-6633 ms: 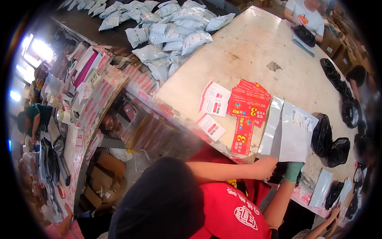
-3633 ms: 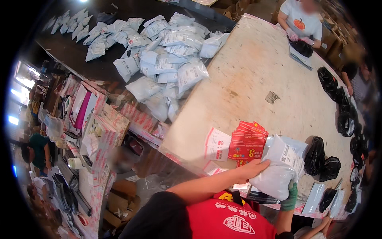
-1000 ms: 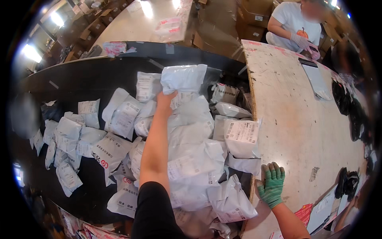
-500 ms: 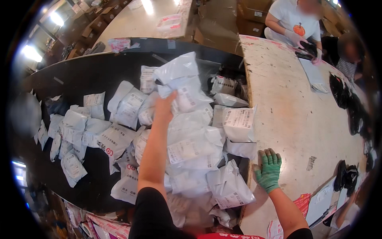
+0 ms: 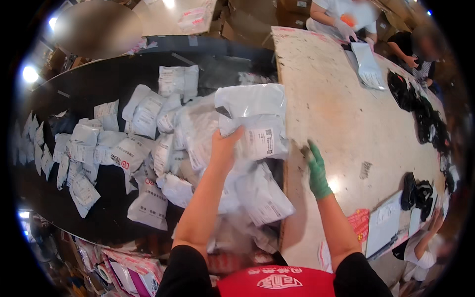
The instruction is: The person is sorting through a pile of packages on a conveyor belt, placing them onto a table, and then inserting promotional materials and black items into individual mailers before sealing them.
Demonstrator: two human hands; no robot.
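Note:
My bare left hand point(image 5: 225, 143) grips a white mailer bag point(image 5: 252, 99) with a printed label, held over the heap of similar parcels point(image 5: 262, 193) on a black surface point(image 5: 94, 74). My right hand point(image 5: 316, 171), in a green glove, is just right of that bag, over the edge of the pale worktable point(image 5: 326, 123); it holds nothing and its fingers look apart. The parcels form a dense pile under my left arm and spread out toward the far left.
Black bundles point(image 5: 402, 91) line the table's right side. Grey mailers point(image 5: 383, 218) and red printed cards point(image 5: 357, 220) lie near its front right. Co-workers point(image 5: 334, 15) stand at the table's far end and right side. Cardboard boxes point(image 5: 292, 7) are stacked behind.
My left hand has drawn the mailer bag nearer and to the right over the heap. My right hand has lifted from resting flat on the table, moving up and left toward the bag.

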